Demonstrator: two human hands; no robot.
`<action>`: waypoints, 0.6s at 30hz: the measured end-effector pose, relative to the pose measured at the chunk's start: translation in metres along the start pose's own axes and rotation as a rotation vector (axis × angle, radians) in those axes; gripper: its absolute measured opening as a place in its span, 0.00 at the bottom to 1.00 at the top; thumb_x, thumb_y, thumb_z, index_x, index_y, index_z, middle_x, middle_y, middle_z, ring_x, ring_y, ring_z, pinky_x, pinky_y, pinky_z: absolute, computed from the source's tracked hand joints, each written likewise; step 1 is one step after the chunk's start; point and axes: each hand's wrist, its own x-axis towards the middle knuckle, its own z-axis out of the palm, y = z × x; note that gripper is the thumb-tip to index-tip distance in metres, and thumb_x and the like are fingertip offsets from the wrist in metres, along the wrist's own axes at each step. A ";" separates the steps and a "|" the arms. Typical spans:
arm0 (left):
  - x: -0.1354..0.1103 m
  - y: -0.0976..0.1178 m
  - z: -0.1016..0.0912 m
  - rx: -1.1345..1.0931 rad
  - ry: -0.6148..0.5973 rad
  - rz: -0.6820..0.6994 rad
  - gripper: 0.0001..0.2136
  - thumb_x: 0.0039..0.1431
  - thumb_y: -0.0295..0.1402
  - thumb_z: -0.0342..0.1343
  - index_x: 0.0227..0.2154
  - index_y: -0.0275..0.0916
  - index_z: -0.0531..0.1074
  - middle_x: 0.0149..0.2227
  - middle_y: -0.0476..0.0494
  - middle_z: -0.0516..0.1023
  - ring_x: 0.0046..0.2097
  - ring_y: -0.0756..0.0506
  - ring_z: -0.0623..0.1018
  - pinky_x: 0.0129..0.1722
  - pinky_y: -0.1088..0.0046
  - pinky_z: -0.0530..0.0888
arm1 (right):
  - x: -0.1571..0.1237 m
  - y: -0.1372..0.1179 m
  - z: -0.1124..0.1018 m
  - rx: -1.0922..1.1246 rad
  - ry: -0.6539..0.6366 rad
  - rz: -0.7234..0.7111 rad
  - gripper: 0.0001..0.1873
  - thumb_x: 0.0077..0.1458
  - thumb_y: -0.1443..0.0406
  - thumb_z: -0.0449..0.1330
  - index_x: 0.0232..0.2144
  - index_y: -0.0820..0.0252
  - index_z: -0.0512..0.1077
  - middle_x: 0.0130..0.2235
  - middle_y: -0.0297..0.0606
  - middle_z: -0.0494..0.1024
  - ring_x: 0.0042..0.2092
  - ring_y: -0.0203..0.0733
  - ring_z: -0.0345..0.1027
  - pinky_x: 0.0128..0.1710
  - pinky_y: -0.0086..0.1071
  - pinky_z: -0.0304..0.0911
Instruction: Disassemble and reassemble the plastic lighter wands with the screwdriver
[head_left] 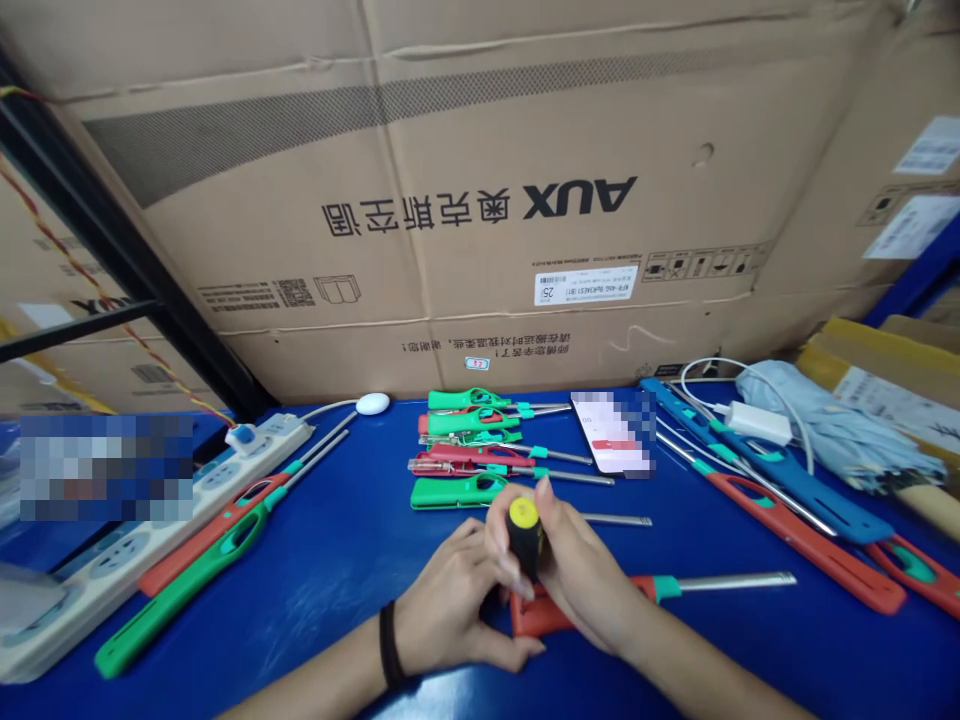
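Red lighter (536, 622) — one, lying on blue bench (300, 610), beneath both hands. Right hand (574, 570): closed round black-handled tool (525, 535) (yellow cap uppermost, tip hidden). Left hand (446, 605) — seemingly holding the lighter's handle end.

Yellow-capped black handle (527, 545), lower end hidden; red plastic long-barrelled lighter (546, 617), middle behind right hand (581, 575); white power strip (217, 476), cut off left.

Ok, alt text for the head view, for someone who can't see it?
A person's right hand grips an upright black-and-yellow tool handle over a red long-nosed lighter on a blue table, with the left hand at the lighter's handle end. More lighters lie beyond and to both sides, before a cardboard wall.
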 end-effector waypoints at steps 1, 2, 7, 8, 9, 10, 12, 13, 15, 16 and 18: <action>0.001 0.001 -0.002 -0.016 -0.019 -0.022 0.15 0.41 0.41 0.67 0.30 0.39 0.73 0.37 0.47 0.77 0.41 0.43 0.75 0.42 0.69 0.68 | 0.001 0.000 0.003 -0.003 0.008 0.018 0.32 0.58 0.42 0.44 0.20 0.62 0.64 0.18 0.29 0.60 0.20 0.29 0.51 0.20 0.24 0.47; 0.003 0.002 -0.003 -0.030 -0.051 -0.040 0.13 0.41 0.40 0.67 0.30 0.40 0.74 0.38 0.48 0.78 0.42 0.43 0.75 0.42 0.70 0.69 | 0.002 0.001 0.005 -0.006 -0.006 0.037 0.34 0.58 0.41 0.43 0.17 0.62 0.63 0.16 0.28 0.58 0.19 0.28 0.50 0.18 0.24 0.45; 0.006 0.004 -0.006 -0.054 -0.135 -0.006 0.11 0.44 0.35 0.64 0.33 0.44 0.76 0.41 0.48 0.77 0.44 0.43 0.74 0.46 0.69 0.69 | 0.008 -0.001 0.006 0.120 -0.097 0.147 0.34 0.56 0.40 0.43 0.17 0.61 0.63 0.10 0.24 0.56 0.11 0.25 0.39 0.12 0.24 0.35; 0.006 0.004 -0.005 -0.043 -0.108 -0.002 0.13 0.43 0.35 0.64 0.35 0.44 0.76 0.41 0.47 0.77 0.43 0.42 0.74 0.46 0.67 0.69 | 0.009 -0.002 0.004 0.173 -0.104 0.159 0.34 0.56 0.40 0.42 0.17 0.60 0.63 0.09 0.23 0.55 0.10 0.25 0.38 0.12 0.24 0.33; 0.005 0.004 -0.004 -0.029 -0.076 -0.003 0.15 0.43 0.35 0.64 0.38 0.43 0.75 0.41 0.46 0.77 0.42 0.42 0.74 0.45 0.66 0.70 | 0.010 -0.002 0.000 0.215 -0.114 0.157 0.35 0.57 0.40 0.41 0.16 0.60 0.62 0.08 0.23 0.54 0.10 0.25 0.38 0.11 0.24 0.33; 0.004 0.004 -0.003 -0.012 -0.045 -0.007 0.17 0.43 0.35 0.63 0.39 0.42 0.73 0.41 0.44 0.77 0.40 0.42 0.74 0.44 0.65 0.70 | 0.010 -0.003 -0.004 0.239 -0.131 0.141 0.37 0.58 0.40 0.38 0.13 0.60 0.61 0.08 0.24 0.52 0.10 0.26 0.39 0.12 0.25 0.34; 0.003 0.004 -0.003 0.025 -0.003 -0.005 0.18 0.43 0.37 0.64 0.40 0.40 0.72 0.39 0.43 0.76 0.38 0.42 0.74 0.42 0.64 0.71 | 0.009 -0.003 -0.009 0.223 -0.143 0.073 0.40 0.60 0.42 0.35 0.07 0.58 0.57 0.08 0.27 0.50 0.11 0.27 0.41 0.13 0.27 0.37; 0.003 0.005 -0.003 0.039 0.009 0.010 0.18 0.45 0.38 0.64 0.40 0.40 0.72 0.39 0.42 0.76 0.38 0.41 0.73 0.41 0.64 0.71 | 0.008 -0.004 -0.011 0.205 -0.136 0.033 0.41 0.61 0.43 0.34 0.05 0.58 0.55 0.08 0.28 0.49 0.12 0.28 0.42 0.14 0.28 0.39; 0.003 0.006 -0.007 0.045 0.012 0.061 0.15 0.50 0.39 0.61 0.41 0.41 0.72 0.39 0.41 0.75 0.39 0.41 0.73 0.41 0.64 0.71 | 0.004 -0.004 -0.012 0.171 -0.106 -0.017 0.42 0.62 0.44 0.33 0.03 0.57 0.53 0.08 0.29 0.47 0.13 0.29 0.43 0.16 0.29 0.41; 0.003 0.006 -0.009 0.033 0.009 0.090 0.13 0.54 0.37 0.59 0.42 0.42 0.72 0.39 0.41 0.75 0.40 0.42 0.72 0.42 0.65 0.70 | 0.003 -0.004 -0.011 0.157 -0.086 -0.021 0.42 0.62 0.44 0.33 0.03 0.57 0.54 0.08 0.29 0.48 0.13 0.30 0.44 0.17 0.29 0.42; 0.003 0.007 -0.012 -0.024 0.014 0.133 0.09 0.60 0.32 0.54 0.43 0.43 0.72 0.38 0.43 0.75 0.40 0.44 0.72 0.42 0.68 0.69 | 0.002 -0.003 -0.009 0.146 -0.049 -0.003 0.42 0.61 0.43 0.32 0.04 0.58 0.56 0.08 0.30 0.50 0.14 0.31 0.46 0.18 0.29 0.43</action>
